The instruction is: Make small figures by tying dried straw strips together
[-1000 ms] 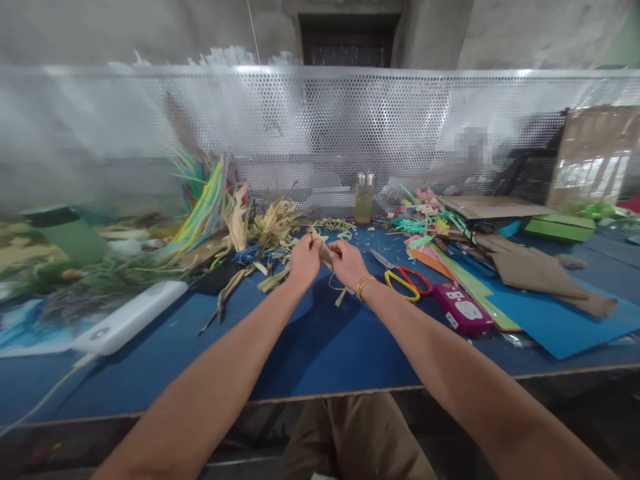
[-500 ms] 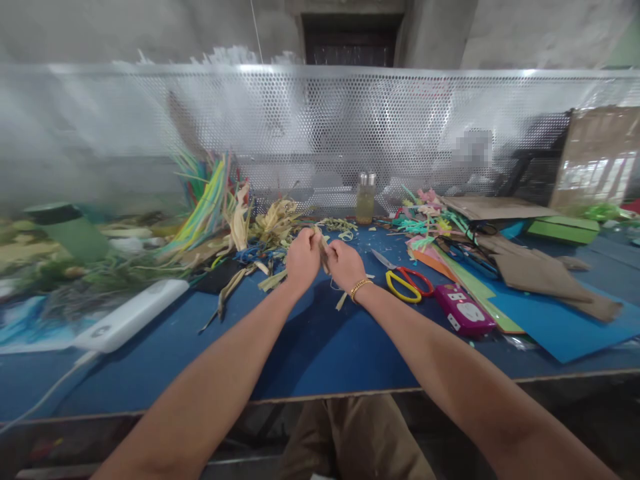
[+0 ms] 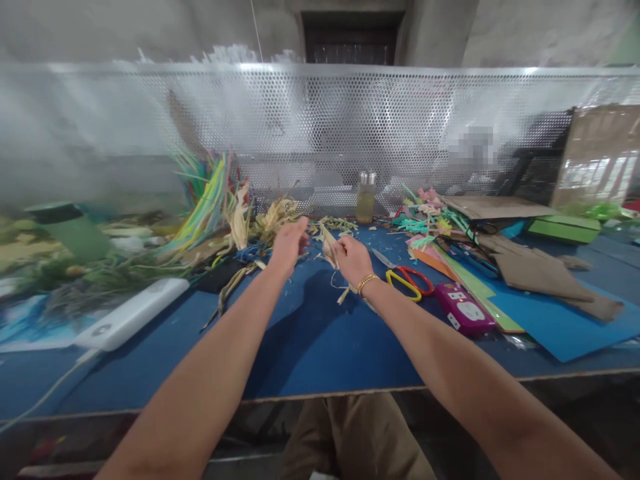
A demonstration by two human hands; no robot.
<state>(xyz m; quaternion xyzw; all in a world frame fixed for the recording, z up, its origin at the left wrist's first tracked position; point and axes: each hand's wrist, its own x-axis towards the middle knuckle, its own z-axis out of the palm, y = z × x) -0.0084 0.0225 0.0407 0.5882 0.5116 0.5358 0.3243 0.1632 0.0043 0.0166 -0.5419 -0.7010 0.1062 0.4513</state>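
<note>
- The right hand [image 3: 355, 259] pinches a pale dry strip [image 3: 328, 247] between thumb and fingers; the strip points up and away, above the blue table [image 3: 310, 363].
- The left hand [image 3: 287, 247] is apart from the strip, its fingers loosely parted, with nothing visible in its grasp.
- A bundle of dry husks [image 3: 277, 217] lies just beyond the left hand.
- 1 pair of scissors [image 3: 411, 285], with 1 red and 1 yellow handle loop, rests right of the right hand, near a purple box [image 3: 464, 309].

Pale dry strip [image 3: 329, 247] in the right hand [image 3: 355, 260], left hand [image 3: 289, 247] loose and apart from it, over a blue table [image 3: 320, 353].
</note>
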